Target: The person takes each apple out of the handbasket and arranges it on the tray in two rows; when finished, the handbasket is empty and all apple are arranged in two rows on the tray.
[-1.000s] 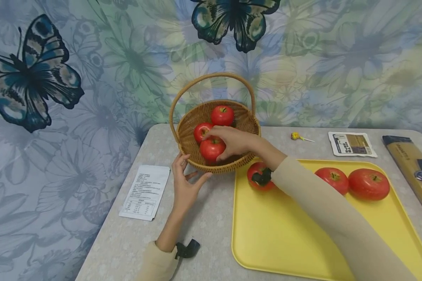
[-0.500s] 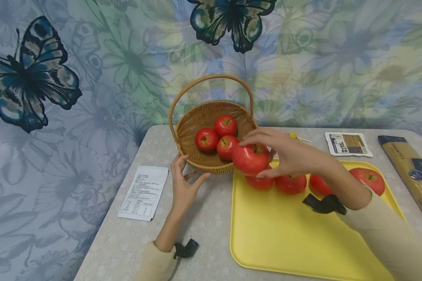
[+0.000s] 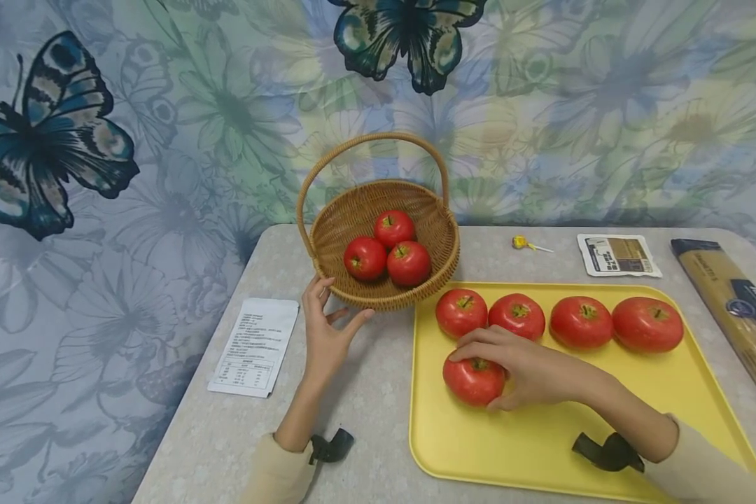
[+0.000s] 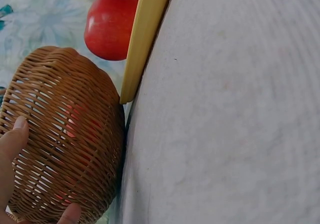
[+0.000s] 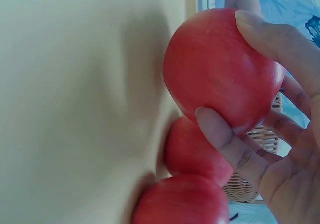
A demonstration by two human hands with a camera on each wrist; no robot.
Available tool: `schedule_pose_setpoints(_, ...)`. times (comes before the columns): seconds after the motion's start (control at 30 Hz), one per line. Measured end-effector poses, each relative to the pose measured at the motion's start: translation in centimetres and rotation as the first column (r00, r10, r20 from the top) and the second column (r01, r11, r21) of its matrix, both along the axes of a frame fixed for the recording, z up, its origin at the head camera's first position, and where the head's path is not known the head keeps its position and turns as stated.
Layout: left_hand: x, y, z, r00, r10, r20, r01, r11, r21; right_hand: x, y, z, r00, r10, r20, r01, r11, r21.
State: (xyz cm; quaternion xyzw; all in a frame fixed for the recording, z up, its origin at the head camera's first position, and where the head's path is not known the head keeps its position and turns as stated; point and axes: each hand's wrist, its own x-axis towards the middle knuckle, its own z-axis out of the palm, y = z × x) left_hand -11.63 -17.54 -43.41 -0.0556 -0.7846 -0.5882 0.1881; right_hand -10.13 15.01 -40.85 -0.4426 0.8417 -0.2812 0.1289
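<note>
In the head view, my right hand grips a red tomato low over the front left of the yellow tray. From the right wrist view, thumb and fingers curve round that tomato, close to the tray's surface. My left hand holds the front left rim of a wicker basket, which has a tall arched handle. Its thumb and a fingertip rest on the weave in the left wrist view. Inside the basket lie three tomatoes. Several more tomatoes form a row along the tray's back edge.
Left of the basket lies a white printed packet. Behind the tray are a yellow lollipop and a brown-and-white pouch. A long spaghetti pack lies at the right, and a patterned cloth hangs behind the table.
My right hand has lifted a tomato out of the basket and carried it right and toward me, over the tray. The left hand has stayed at the basket's rim.
</note>
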Motion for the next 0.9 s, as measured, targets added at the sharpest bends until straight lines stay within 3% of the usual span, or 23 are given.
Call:
schedule_pose_setpoints(0.4, 0.0, 0.0, 0.1, 1.000, -0.012, -0.012, 0.012, 1.000, 0.003, 0.2, -0.6, -1.1, 0.997, -0.007, -0.073, 0.007, 1.000, -0.002)
schedule_pose_setpoints(0.63, 0.0, 0.0, 0.2, 1.000, -0.013, -0.025, 0.013, 1.000, -0.001, 0.4, -1.1, -1.2, 0.992, 0.030, -0.125, -0.028, 0.999, 0.021)
schedule_pose_setpoints(0.9, 0.1, 0.1, 0.2, 1.000, -0.011, -0.021, 0.011, 1.000, -0.006, 0.7, -1.4, -1.0, 0.994, 0.020, -0.104, -0.013, 0.997, 0.071)
